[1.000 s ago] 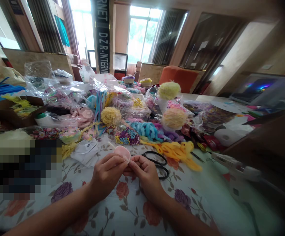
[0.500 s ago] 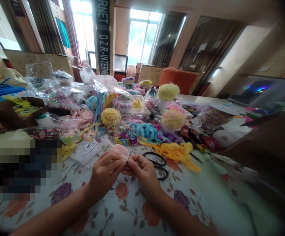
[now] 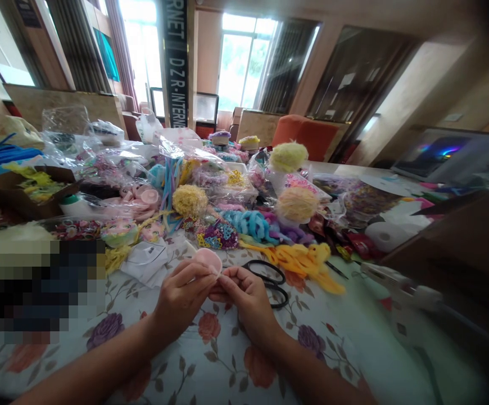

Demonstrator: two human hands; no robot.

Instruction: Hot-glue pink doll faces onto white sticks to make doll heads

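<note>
A small pink rounded piece [image 3: 208, 260] is pinched in the fingers of my left hand [image 3: 185, 292], above the floral tablecloth [image 3: 177, 360]. My right hand [image 3: 247, 295] meets it fingertip to fingertip at the piece's lower right edge. Its thumb and forefinger are pressed together; whatever they grip is too small to make out. Black-handled scissors [image 3: 279, 295] lie just beyond my right hand, partly hidden by it.
Orange-yellow fibre [image 3: 301, 260], blue wool [image 3: 244, 224] and yellow pompoms [image 3: 190, 201] lie behind the hands among plastic bags. A white glue gun [image 3: 400, 292] is at the right. White packets [image 3: 145, 261] lie at the left, near an open cardboard box [image 3: 6, 194].
The pink piece has tilted slightly and shows a rounder face. Both hands stay in nearly the same place.
</note>
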